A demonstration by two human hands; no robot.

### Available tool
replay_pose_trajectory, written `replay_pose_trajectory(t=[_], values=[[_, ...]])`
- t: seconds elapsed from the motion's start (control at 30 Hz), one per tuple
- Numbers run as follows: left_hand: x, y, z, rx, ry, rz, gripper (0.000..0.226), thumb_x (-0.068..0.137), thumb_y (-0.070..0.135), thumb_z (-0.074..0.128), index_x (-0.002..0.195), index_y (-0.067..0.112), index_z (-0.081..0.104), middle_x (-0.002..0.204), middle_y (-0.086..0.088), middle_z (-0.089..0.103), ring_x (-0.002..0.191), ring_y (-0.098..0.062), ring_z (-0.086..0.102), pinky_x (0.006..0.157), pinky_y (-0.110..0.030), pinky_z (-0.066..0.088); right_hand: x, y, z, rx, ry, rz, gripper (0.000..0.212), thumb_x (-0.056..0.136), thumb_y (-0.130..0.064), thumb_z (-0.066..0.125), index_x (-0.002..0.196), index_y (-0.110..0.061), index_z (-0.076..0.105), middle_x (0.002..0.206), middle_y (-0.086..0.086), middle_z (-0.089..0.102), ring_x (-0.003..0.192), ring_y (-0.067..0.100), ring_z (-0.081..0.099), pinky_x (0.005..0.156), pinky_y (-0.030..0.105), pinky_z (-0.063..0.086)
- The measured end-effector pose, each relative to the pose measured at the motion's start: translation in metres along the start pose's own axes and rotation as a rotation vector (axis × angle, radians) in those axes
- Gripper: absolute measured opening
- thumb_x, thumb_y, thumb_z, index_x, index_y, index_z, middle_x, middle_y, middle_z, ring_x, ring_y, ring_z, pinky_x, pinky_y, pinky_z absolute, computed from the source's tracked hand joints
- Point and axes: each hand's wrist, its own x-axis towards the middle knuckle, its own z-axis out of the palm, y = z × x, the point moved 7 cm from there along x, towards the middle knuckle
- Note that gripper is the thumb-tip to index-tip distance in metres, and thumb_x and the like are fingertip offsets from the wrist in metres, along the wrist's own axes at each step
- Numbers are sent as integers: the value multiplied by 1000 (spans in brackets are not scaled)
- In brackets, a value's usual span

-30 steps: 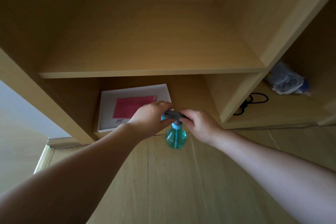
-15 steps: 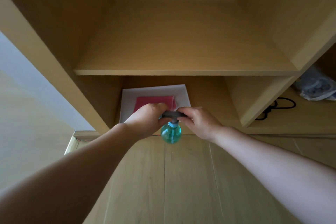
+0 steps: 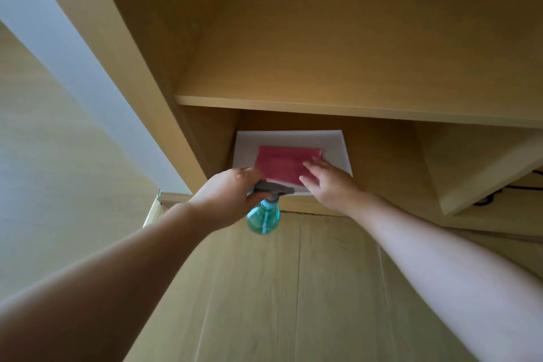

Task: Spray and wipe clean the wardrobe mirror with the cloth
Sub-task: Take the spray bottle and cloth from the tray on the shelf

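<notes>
Below, a pale wooden floor [image 3: 293, 288] runs up to a light wood wardrobe [image 3: 141, 73] with open shelves; a grey-white wall [image 3: 44, 47] is at the left. On the lowest shelf lies a white tray [image 3: 335, 144] with the folded pink cloth [image 3: 279, 161] on it, its long side across the view. The right hand [image 3: 329, 182] lies flat with fingers spread on the cloth, gripping nothing. The left hand [image 3: 232, 197] is closed around the grey head of the spray bottle [image 3: 263, 219], whose nozzle points right while the green body hangs down.

Light wood shelving [image 3: 323, 109], pale plank floor [image 3: 293, 288], white wall [image 3: 58, 47].
</notes>
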Motion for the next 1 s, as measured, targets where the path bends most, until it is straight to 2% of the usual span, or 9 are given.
replay_pose_trajectory(t=[0.1, 0.2, 0.3, 0.43, 0.53, 0.63, 0.7, 0.87, 1.0], values=[[-9, -11, -2, -15, -4, -12, 18, 91, 40, 60, 96, 23, 61, 82, 11, 56, 66, -11, 50, 52, -23, 36, 23, 4, 16, -41, -72, 108, 69, 97, -60, 31, 155, -30, 8, 164, 3, -2, 150, 24, 5, 117, 40, 20], [-19, -21, -3, -21, -10, -32, 17, 91, 41, 59, 97, 25, 61, 81, 14, 53, 66, -10, 49, 56, -24, 39, 45, 0, 34, -110, -117, 135, 72, 99, -57, 32, 155, -28, -1, 164, 7, -8, 150, 28, -6, 122, 45, 11], [-29, -29, -4, -27, -3, -44, 19, 91, 44, 58, 96, 26, 61, 81, 14, 54, 66, -10, 50, 58, -23, 42, 66, -6, 50, -179, -129, 148, 72, 99, -55, 33, 156, -26, -2, 163, 10, -8, 149, 35, -7, 121, 50, 2], [-38, -38, -5, -19, -1, -56, 23, 90, 48, 55, 97, 27, 61, 80, 18, 52, 65, -7, 50, 53, -18, 38, 83, -5, 67, -188, -142, 214, 71, 100, -52, 35, 156, -26, 0, 164, 9, -5, 149, 35, -3, 120, 49, 9], [-43, -43, -6, -34, -8, -65, 23, 91, 48, 54, 99, 27, 61, 84, 16, 57, 69, -9, 56, 59, -21, 46, 90, 0, 74, -281, -140, 202, 64, 101, -45, 38, 155, -24, 12, 163, 8, 9, 148, 34, 8, 118, 49, 17], [-44, -46, -8, -46, -4, -69, 24, 91, 46, 55, 101, 25, 62, 89, 12, 62, 75, -12, 59, 68, -31, 51, 91, -1, 67, -294, -67, 189, 45, 99, -17, 39, 144, -23, 41, 151, 8, 37, 138, 31, 35, 109, 43, 36], [-44, -47, -9, -46, 4, -68, 24, 92, 45, 56, 102, 25, 63, 91, 11, 64, 76, -13, 60, 69, -31, 52, 89, -3, 61, -286, 7, 188, 45, 94, -6, 37, 132, -21, 55, 137, 6, 54, 125, 28, 51, 99, 38, 44], [-42, -43, -8, -38, 0, -50, 22, 91, 45, 56, 101, 27, 62, 89, 13, 63, 73, -10, 58, 64, -25, 50, 76, -1, 51, -179, 81, 188, 39, 97, -13, 37, 128, -23, 59, 129, 6, 62, 118, 29, 57, 93, 33, 45], [-35, -31, -3, -34, -37, -3, 17, 92, 45, 56, 98, 30, 60, 83, 19, 55, 63, -4, 50, 54, -10, 35, 56, -9, 25, -94, 224, 113, 36, 97, -10, 40, 118, -23, 65, 115, 4, 68, 103, 26, 62, 86, 34, 48]])
